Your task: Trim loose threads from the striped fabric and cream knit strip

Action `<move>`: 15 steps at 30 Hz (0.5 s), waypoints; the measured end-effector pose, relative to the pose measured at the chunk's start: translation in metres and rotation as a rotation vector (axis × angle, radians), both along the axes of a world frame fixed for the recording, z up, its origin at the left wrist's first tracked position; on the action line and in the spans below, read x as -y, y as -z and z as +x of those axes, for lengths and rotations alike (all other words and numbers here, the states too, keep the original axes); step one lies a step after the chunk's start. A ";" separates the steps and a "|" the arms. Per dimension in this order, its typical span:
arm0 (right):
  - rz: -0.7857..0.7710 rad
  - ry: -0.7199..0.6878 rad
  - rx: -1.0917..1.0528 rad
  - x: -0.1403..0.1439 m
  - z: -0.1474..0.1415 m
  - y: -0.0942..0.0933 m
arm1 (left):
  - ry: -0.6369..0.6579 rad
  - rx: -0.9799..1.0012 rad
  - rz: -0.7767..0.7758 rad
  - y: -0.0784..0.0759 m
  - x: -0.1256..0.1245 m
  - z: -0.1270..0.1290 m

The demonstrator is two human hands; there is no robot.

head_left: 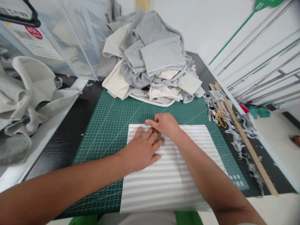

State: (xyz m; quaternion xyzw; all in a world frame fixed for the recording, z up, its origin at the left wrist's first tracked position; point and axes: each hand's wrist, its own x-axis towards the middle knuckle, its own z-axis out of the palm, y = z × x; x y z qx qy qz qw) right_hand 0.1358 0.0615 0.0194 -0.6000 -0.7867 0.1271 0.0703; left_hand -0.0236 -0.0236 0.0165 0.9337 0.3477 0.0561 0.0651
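A grey-and-white striped cloth (pixel 150 187) lies flat on a green cutting mat (pixel 110 125). My left hand (pixel 142 153) rests on the cloth near its far left corner, fingers spread and palm down. Just beyond it, my right hand (pixel 165 125) sits at the cloth's far edge with its fingers curled in and the thumb pointing left. A thin, shiny sliver shows by the thumb tip, too small to name. What the curled fingers hold is hidden.
Behind the mat rises a heap of grey and cream fabric pieces (pixel 161 53). Clear plastic bins (pixel 70 40) and more grey cloth (pixel 30 93) stand at left. Along the right edge lie a wooden ruler (pixel 248 143), yellow-handled scissors (pixel 220 119) and fabric scraps (pixel 236 142).
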 end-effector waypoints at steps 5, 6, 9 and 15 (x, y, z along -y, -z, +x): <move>0.013 0.000 -0.003 0.000 -0.001 0.000 | 0.010 -0.008 -0.009 -0.001 -0.001 0.000; 0.015 -0.001 0.001 0.001 -0.002 0.000 | 0.014 -0.009 -0.009 -0.002 -0.001 0.000; 0.012 -0.001 0.026 0.001 -0.003 0.000 | 0.017 -0.010 -0.008 -0.002 -0.001 0.000; 0.017 -0.004 0.053 0.001 -0.003 0.002 | 0.014 -0.014 -0.003 -0.002 -0.001 0.001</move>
